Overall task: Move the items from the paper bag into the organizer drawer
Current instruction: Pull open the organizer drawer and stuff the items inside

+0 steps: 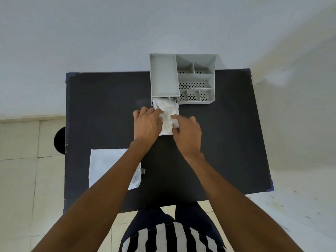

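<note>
A: Head view — status?
B: Grey organizer (pixel 195 77) sits at the far edge of the dark bench (pixel 109 110). Its drawer (pixel 166 104) is pulled out toward the person, stuffed with crumpled white items (pixel 167 113).
A: Hands?
B: Left hand (pixel 146 124) has fingers curled on the left side of the white bundle, right hand (pixel 188 131) pinches its right side — both closed on it, right at the drawer mouth.
A: Paper bag?
B: White paper bag (pixel 107 166) lies flat on the near-left of the bench, partly under the left forearm, well apart from the organizer. Can't tell if anything's inside.
</note>
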